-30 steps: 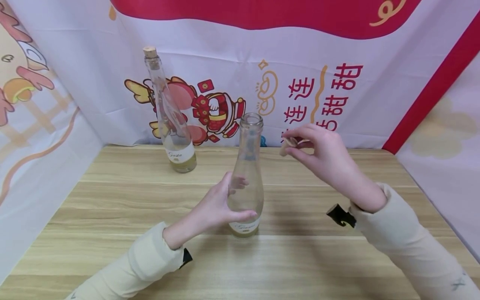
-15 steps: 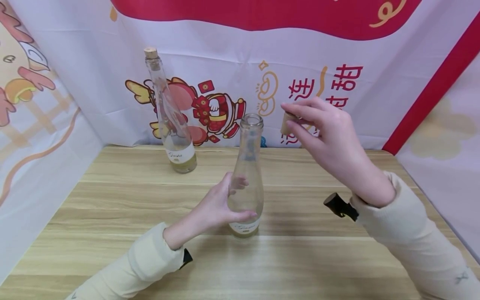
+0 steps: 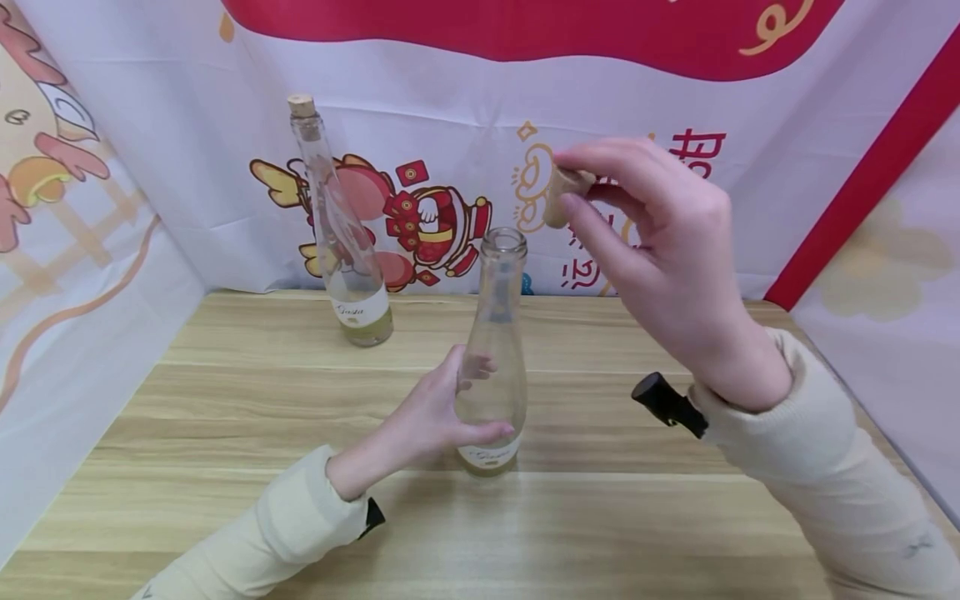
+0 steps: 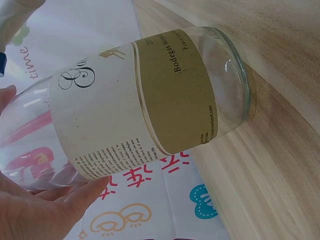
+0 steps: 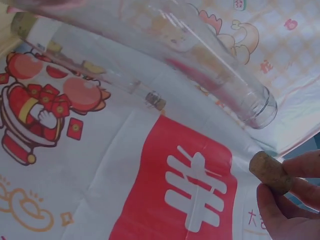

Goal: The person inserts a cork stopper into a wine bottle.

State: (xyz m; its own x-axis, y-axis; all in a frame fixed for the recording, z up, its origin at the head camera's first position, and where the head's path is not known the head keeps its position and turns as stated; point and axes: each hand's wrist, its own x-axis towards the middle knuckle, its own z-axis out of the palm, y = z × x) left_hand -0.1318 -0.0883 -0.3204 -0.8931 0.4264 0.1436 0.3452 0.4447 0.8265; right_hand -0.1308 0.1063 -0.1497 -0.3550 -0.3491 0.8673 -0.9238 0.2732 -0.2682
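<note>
A clear glass wine bottle (image 3: pixel 498 333) stands upright on the table, its mouth uncovered. My left hand (image 3: pixel 435 417) grips its body, thumb in front and fingers showing through the glass from behind. Up close in the left wrist view, the bottle's white and gold label (image 4: pixel 175 90) shows near the base. Above and right of the bottle mouth, my right hand (image 3: pixel 667 242) pinches a cork (image 3: pixel 561 196) between thumb and fingers. The right wrist view has the cork (image 5: pixel 270 172) just off the open bottle end (image 5: pixel 265 112).
A second clear bottle (image 3: pixel 348 242) stands at the back left, a cork (image 3: pixel 302 106) in its neck. Behind the wooden table (image 3: pixel 247 433) hangs a white cloth (image 3: pixel 420 92) with red prints.
My right hand has risen with the cork, from beside the bottle's neck to above its mouth level, and slightly leftward. The left hand and both bottles have stayed put.
</note>
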